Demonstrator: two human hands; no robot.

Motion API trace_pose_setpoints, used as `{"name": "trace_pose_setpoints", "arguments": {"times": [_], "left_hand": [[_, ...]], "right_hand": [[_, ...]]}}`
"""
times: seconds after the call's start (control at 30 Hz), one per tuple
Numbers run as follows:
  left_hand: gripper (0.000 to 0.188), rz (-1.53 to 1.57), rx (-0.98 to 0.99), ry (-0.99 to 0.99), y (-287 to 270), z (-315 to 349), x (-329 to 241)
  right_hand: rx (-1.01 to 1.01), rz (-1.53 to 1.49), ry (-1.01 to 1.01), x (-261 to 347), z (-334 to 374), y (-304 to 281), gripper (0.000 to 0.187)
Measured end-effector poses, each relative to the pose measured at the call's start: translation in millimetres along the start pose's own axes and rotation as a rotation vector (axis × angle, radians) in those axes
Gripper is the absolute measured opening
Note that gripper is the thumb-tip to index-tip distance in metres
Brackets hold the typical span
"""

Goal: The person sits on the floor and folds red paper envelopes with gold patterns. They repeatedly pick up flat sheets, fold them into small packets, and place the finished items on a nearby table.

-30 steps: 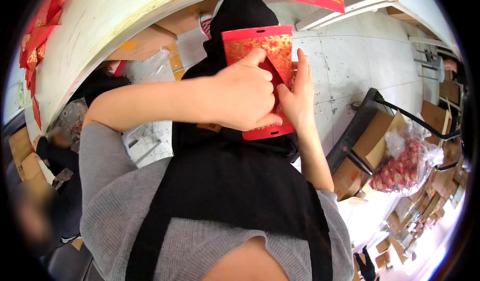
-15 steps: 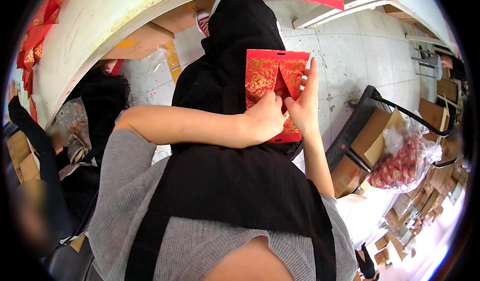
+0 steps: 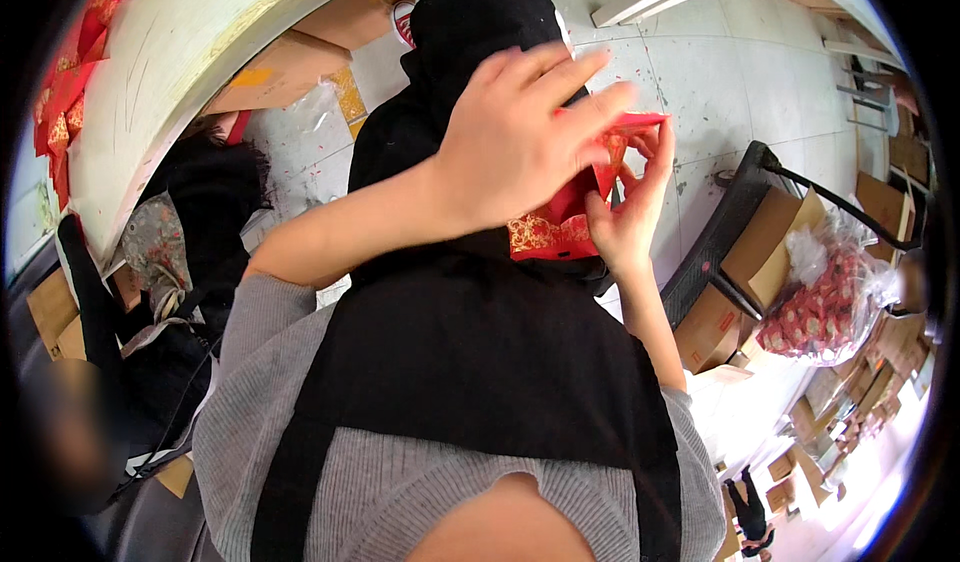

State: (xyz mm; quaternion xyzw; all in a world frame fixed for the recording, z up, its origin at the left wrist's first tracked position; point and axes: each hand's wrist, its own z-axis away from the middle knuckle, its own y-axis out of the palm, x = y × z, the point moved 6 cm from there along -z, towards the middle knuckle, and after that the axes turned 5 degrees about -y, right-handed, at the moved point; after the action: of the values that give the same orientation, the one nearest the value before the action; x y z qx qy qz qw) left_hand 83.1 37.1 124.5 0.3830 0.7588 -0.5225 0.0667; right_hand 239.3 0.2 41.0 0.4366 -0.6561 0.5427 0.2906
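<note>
A folded red paper packet [image 3: 550, 236] with a gold pattern lies over my lap, on the black apron. My right hand [image 3: 634, 207] has its fingers bent around the packet's right side, which stands raised. My left hand [image 3: 525, 127] is over the packet, fingers spread and somewhat blurred, and covers much of it. Whether those fingertips touch the raised paper, I cannot tell.
At the left, a white table [image 3: 170, 72] carries red-and-gold paper pieces [image 3: 75, 97]. Cardboard boxes [image 3: 285, 67] sit beneath. To the right are a black-framed chair [image 3: 735, 212] and a clear bag of red items [image 3: 815, 312]. Another person [image 3: 90, 302] is at the left edge.
My left hand has let go of the packet's middle, opened and risen up and away. The packet's right side is now lifted and bent in my right hand. The view has shifted slightly.
</note>
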Motion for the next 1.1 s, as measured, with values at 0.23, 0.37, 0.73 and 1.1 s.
{"name": "trace_pose_setpoints", "arguments": {"times": [0.23,0.37,0.73,1.1], "left_hand": [[0.045,-0.346,0.098,0.195,25.4,5.7,6.4],[0.047,-0.39,-0.008,0.162,45.6,5.3,-3.6],[0.046,-0.306,0.182,0.461,73.4,-10.7,12.5],[0.046,-0.297,0.294,0.541,86.0,-20.2,9.7]], "right_hand": [[0.124,0.069,0.07,3.5,-14.1,-1.4,0.099],[0.146,0.153,-0.055,13.5,-18.7,6.3,0.096],[0.09,0.163,-0.416,73.1,5.5,-3.0,0.042],[0.344,-0.452,0.405,38.3,4.7,44.1,0.069]]}}
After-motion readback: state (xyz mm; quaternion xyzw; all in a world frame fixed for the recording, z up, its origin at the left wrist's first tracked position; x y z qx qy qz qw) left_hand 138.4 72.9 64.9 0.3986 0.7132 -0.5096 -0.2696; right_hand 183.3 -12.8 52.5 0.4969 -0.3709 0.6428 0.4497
